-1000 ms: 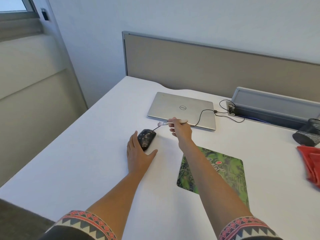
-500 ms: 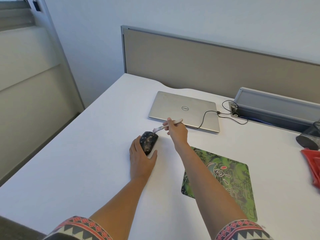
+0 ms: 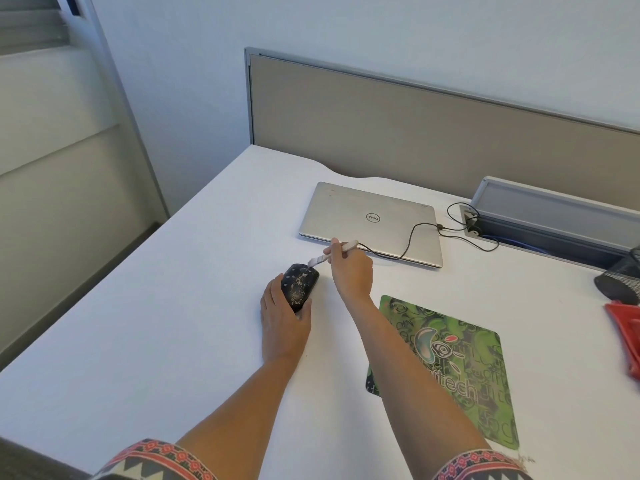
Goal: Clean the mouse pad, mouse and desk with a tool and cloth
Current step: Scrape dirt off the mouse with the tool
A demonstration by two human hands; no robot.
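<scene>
Mouse [image 3: 300, 284], black with pale speckles, on white table [image 3: 173, 323], left of green mouse pad [image 3: 450, 368] and apart from it. Left hand [image 3: 284, 327] cupped round its rear, thumb one side, fingers the other. Right hand [image 3: 351, 271] pinching slim white brush [image 3: 332, 252], bristled tip down at the front end. Closed laptop [image 3: 370, 220] just behind; red cloth [image 3: 627, 330] at far right edge.
</scene>
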